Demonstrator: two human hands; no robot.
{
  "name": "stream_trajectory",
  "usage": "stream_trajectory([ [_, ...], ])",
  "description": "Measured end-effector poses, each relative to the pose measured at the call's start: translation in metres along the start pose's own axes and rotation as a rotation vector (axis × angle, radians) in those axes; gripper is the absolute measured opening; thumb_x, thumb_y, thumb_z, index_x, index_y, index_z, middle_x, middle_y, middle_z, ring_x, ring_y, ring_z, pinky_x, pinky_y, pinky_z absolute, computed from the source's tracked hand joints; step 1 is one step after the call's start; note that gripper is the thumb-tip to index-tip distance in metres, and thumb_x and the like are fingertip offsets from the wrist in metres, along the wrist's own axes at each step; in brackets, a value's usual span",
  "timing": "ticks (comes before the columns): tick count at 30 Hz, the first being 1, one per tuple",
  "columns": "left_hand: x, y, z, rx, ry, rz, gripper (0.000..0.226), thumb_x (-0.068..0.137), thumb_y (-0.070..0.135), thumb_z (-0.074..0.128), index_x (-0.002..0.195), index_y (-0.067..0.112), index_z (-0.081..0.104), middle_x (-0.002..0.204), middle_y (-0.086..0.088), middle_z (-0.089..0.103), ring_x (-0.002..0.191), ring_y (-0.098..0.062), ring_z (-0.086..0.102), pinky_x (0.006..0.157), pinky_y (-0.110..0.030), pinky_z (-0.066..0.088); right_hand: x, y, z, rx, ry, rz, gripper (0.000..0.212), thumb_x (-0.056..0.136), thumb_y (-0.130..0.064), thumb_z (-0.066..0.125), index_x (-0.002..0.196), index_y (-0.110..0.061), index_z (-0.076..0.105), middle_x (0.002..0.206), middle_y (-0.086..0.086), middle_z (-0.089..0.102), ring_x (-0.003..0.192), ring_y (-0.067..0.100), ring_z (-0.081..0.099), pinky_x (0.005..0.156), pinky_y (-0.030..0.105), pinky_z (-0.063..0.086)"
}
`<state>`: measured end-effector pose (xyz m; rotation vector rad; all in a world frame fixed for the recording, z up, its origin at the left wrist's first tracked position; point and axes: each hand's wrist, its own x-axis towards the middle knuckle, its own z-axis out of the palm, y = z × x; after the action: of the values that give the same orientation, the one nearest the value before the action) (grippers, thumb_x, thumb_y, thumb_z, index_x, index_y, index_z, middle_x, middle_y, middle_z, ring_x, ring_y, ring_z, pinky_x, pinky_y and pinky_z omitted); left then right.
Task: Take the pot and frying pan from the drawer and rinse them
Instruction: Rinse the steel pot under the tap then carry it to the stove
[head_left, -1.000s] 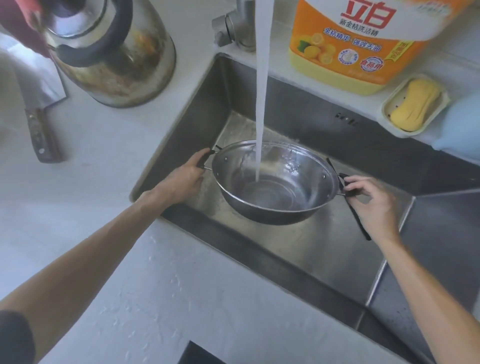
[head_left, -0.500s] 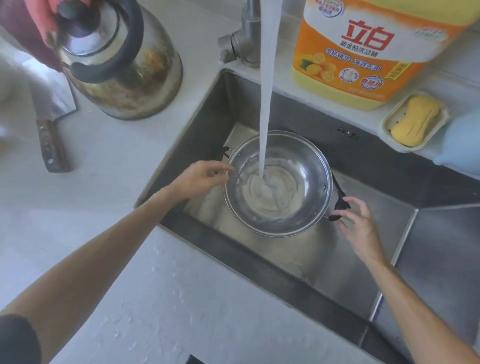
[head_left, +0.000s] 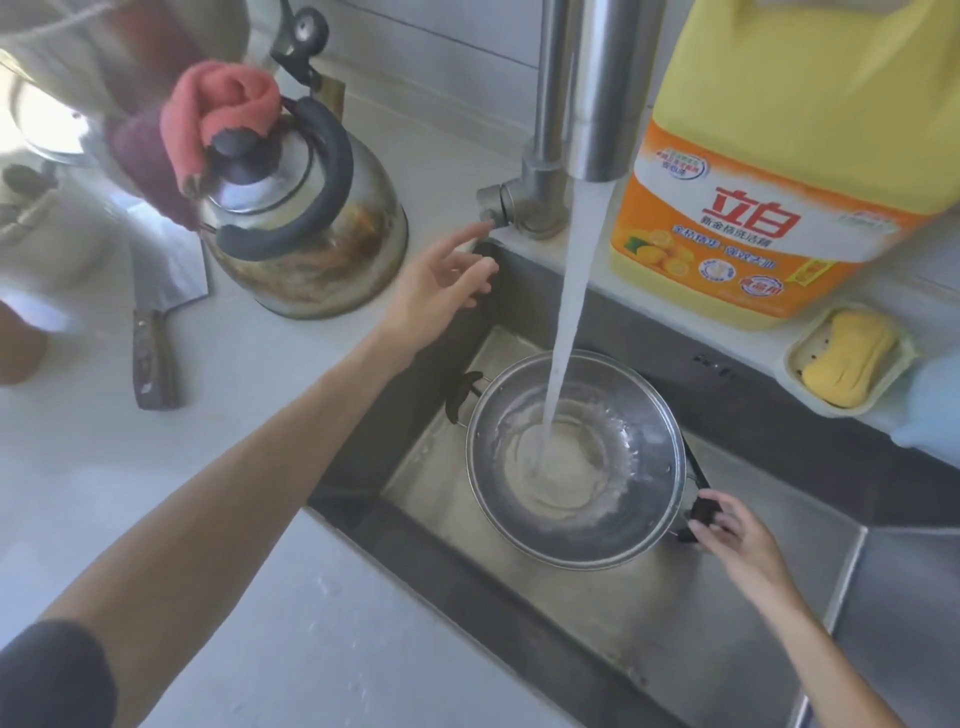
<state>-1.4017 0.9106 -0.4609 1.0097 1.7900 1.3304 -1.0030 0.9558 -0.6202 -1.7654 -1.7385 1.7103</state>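
Note:
A steel pot (head_left: 644, 530) with two black side handles sits in the sink (head_left: 597, 618), and a thick stream of water from the tap (head_left: 592, 93) pours into its middle. My right hand (head_left: 732, 540) grips the pot's right handle. My left hand (head_left: 441, 283) is raised above the sink's left edge with fingers spread, its fingertip just short of the tap lever (head_left: 493, 205). It holds nothing. No frying pan is in view.
A steel kettle (head_left: 306, 228) with a pink cloth (head_left: 218, 114) on its lid stands left of the tap. A cleaver (head_left: 153, 317) lies on the counter. A big orange detergent jug (head_left: 769, 171) and a soap dish (head_left: 852, 358) line the sink's back edge.
My left hand let go of the pot's left handle and rose toward the tap lever. The pot settled lower in the sink and is filling with water.

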Motion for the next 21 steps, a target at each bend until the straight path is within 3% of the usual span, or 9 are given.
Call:
stream_trajectory([
  [2,0.013,-0.003,0.004,0.003,0.056,0.016,0.033,0.094,0.016,0.054,0.123,0.032,0.048,0.098,-0.010,0.063,0.087,-0.016,0.060,0.072,-0.018,0.051,0.004,0.001,-0.001,-0.014,-0.014,-0.021,0.048,0.081,-0.008,0.069,0.088,-0.055,0.062,0.108,0.019,0.061,0.067,0.003,0.068,0.074,0.019,0.053],
  [8,0.032,-0.015,0.013,0.126,0.209,0.061,0.028,0.095,0.019,0.052,0.117,0.010,0.067,0.106,-0.008,0.068,0.089,-0.003,0.060,0.078,-0.014,0.050,0.005,-0.004,-0.001,-0.023,-0.017,-0.005,0.038,0.083,-0.003,0.066,0.097,-0.038,0.059,0.103,0.014,0.063,0.061,0.004,0.067,0.066,0.008,0.049],
  [11,0.039,-0.016,0.019,0.229,0.094,0.103,0.035,0.094,0.028,0.052,0.125,0.014,0.061,0.111,-0.011,0.061,0.100,-0.012,0.059,0.095,-0.029,0.048,0.007,-0.009,0.001,-0.030,-0.002,-0.006,0.037,0.083,-0.003,0.065,0.096,-0.038,0.058,0.102,0.011,0.064,0.060,0.004,0.067,0.066,0.008,0.048],
  [12,0.037,-0.012,0.021,0.255,0.058,0.104,0.039,0.094,0.031,0.050,0.130,0.016,0.057,0.112,-0.011,0.058,0.100,-0.012,0.059,0.095,-0.029,0.046,0.007,-0.009,0.001,-0.031,0.004,-0.013,0.037,0.083,-0.003,0.065,0.095,-0.037,0.058,0.102,0.012,0.064,0.061,0.006,0.066,0.065,0.007,0.048],
  [15,0.012,-0.018,0.021,0.263,-0.019,0.121,0.050,0.095,0.029,0.047,0.143,0.027,0.033,0.122,0.000,0.051,0.105,0.005,0.052,0.090,-0.012,0.043,0.008,-0.013,0.001,-0.024,0.018,-0.009,0.034,0.083,-0.002,0.065,0.093,-0.034,0.060,0.104,0.016,0.062,0.068,0.014,0.064,0.064,0.009,0.051],
  [16,-0.004,-0.026,0.020,0.279,-0.017,0.092,0.053,0.096,0.026,0.048,0.144,0.030,0.027,0.125,0.000,0.050,0.109,0.003,0.051,0.089,-0.010,0.043,0.008,-0.014,0.001,-0.026,0.014,-0.010,0.033,0.083,-0.003,0.066,0.093,-0.034,0.060,0.106,0.016,0.063,0.068,0.012,0.065,0.065,0.010,0.051],
  [18,-0.035,-0.053,0.015,0.416,-0.023,0.002,0.051,0.095,0.024,0.051,0.143,0.028,0.036,0.129,-0.002,0.052,0.116,-0.006,0.052,0.094,-0.020,0.047,0.009,-0.015,-0.002,-0.038,-0.020,-0.007,0.033,0.082,-0.004,0.067,0.095,-0.033,0.061,0.107,0.016,0.063,0.063,0.000,0.064,0.065,0.008,0.049],
  [20,-0.053,-0.078,0.010,0.605,-0.140,-0.166,0.049,0.092,0.025,0.054,0.139,0.028,0.042,0.130,-0.008,0.053,0.115,-0.018,0.055,0.098,-0.032,0.046,0.012,-0.016,-0.005,-0.059,-0.067,-0.004,0.034,0.083,-0.004,0.066,0.099,-0.034,0.060,0.108,0.012,0.062,0.063,-0.005,0.062,0.073,0.011,0.046],
  [21,-0.058,-0.088,0.009,0.673,-0.227,-0.270,0.051,0.092,0.027,0.055,0.140,0.027,0.039,0.128,-0.012,0.054,0.113,-0.023,0.056,0.097,-0.032,0.044,0.014,-0.017,-0.007,-0.071,-0.089,-0.001,0.036,0.084,-0.005,0.066,0.101,-0.036,0.059,0.110,0.008,0.063,0.065,-0.006,0.063,0.080,0.016,0.045],
])
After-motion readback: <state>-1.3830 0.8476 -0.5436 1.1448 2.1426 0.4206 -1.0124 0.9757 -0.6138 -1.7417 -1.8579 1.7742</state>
